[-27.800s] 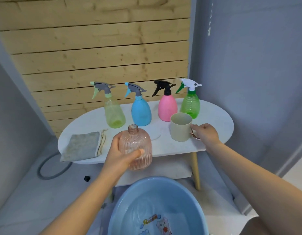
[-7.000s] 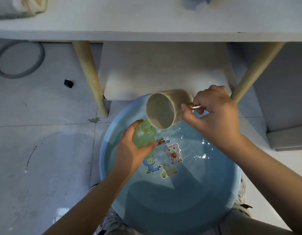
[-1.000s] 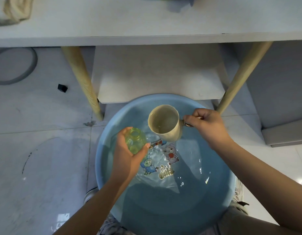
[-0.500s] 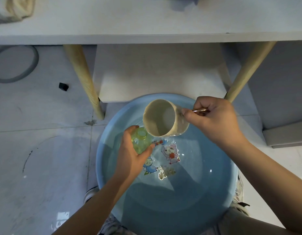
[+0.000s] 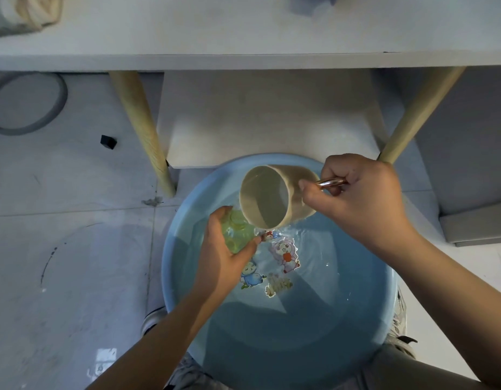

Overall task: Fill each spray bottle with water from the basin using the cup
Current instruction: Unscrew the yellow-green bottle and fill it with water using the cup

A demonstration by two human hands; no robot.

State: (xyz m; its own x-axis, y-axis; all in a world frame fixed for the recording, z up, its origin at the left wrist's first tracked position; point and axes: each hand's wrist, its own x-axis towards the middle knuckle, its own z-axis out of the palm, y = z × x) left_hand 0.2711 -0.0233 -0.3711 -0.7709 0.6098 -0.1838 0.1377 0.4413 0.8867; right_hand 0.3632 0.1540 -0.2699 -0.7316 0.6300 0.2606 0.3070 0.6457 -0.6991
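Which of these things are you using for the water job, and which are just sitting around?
Using: cup, green bottle, basin, left hand, right hand.
Sitting around: cloth, table, hose, black block.

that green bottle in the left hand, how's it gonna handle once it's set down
The green bottle is probably slippery, since the left hand grips it over the basin while the tilted cup reaches its mouth. It looks like thin plastic, so likely squeezable. With water inside it should stand steadier.
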